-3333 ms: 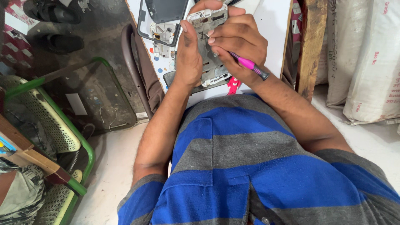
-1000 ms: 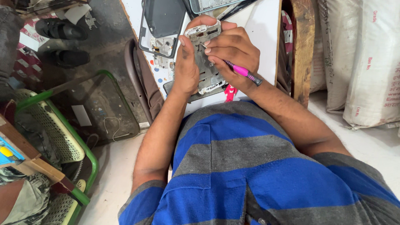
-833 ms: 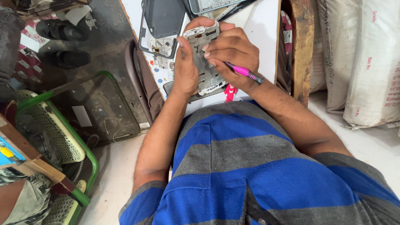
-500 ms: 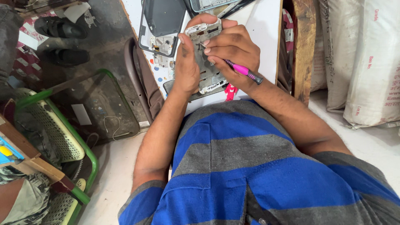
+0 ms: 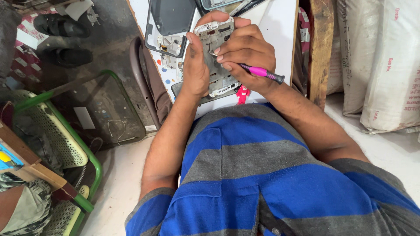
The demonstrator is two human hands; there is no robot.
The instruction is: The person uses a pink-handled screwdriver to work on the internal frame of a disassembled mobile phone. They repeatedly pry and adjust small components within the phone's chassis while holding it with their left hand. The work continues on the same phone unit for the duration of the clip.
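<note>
My left hand (image 5: pixel 195 65) grips an opened phone frame (image 5: pixel 217 59), a white-grey chassis with its inner parts showing, held upright over the white table (image 5: pixel 278 26). My right hand (image 5: pixel 245 50) holds a small screwdriver with a pink and black handle (image 5: pixel 262 72); its thin tip rests on the frame near the middle. A grey back cover (image 5: pixel 173 17) lies on the table just left of the frame. A second pink tool (image 5: pixel 242 93) lies under my right wrist.
More phone parts (image 5: pixel 218 3) lie at the table's far edge. White sacks (image 5: pixel 380 65) stand at the right behind a wooden post (image 5: pixel 321 43). A green-framed chair (image 5: pixel 65 144) and dark sandals (image 5: pixel 61 26) are on the floor at the left.
The phone frame and both hands have stayed nearly still; the screwdriver has shifted only slightly against the frame.
</note>
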